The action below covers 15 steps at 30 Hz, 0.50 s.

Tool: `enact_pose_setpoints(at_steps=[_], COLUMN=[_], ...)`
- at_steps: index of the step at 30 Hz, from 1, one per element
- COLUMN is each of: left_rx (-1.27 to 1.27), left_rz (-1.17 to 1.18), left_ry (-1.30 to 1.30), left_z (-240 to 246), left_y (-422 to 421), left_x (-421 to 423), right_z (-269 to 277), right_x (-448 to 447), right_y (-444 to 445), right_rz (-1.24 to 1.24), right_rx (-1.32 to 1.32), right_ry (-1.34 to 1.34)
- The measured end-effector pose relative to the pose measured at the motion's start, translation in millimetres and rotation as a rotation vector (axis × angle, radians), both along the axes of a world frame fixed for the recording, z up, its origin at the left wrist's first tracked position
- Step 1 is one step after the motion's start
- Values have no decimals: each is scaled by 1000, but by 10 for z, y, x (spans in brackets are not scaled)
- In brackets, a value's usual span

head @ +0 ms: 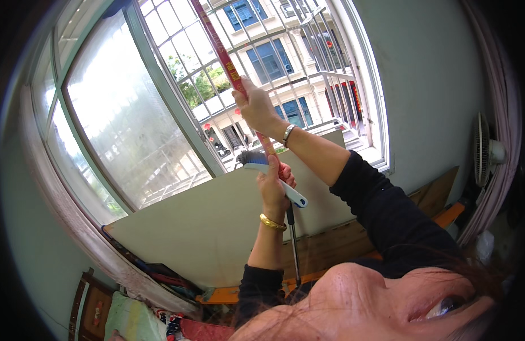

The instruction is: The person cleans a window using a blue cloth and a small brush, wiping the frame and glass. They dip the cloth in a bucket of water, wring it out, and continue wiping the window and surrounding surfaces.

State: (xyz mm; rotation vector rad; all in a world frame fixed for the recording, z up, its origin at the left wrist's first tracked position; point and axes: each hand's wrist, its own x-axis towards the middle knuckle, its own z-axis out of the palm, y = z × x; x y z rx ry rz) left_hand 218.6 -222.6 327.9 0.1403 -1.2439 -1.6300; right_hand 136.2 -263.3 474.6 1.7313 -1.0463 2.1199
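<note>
A long red pole (219, 49) with gold writing slants up across the open window. My right hand (258, 106), with a silver bracelet on the wrist, grips it partway up. Lower down, my left hand (274, 183), wearing a gold bangle, is closed around the pole and the handle of a brush (295, 195). This brush has a white and blue handle and dark bristles pointing up. Below the left hand runs a metal rod (294, 247) with a black upper part, roughly in line with the pole; whether they are joined, I cannot tell.
Metal security bars (194, 81) stand outside the window. A frosted sliding pane (126, 111) fills its left side. Below leans a large pale board (194, 230). At right are a fan (482, 149) and a curtain (503, 179); bedding (134, 317) lies at lower left.
</note>
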Motion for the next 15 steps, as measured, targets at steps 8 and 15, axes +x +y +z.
enact_pose_setpoints(at_steps=[8,15], left_rx=[-3,-54], left_rz=[-46,-74], left_ry=[-43,-180], left_z=[44,173], left_y=[105,154], left_x=[-388,-656], right_z=[9,53], right_x=[-455,-859], right_y=[141,474], right_rz=[160,196], right_rx=[-2,30], right_ry=[-73,-282])
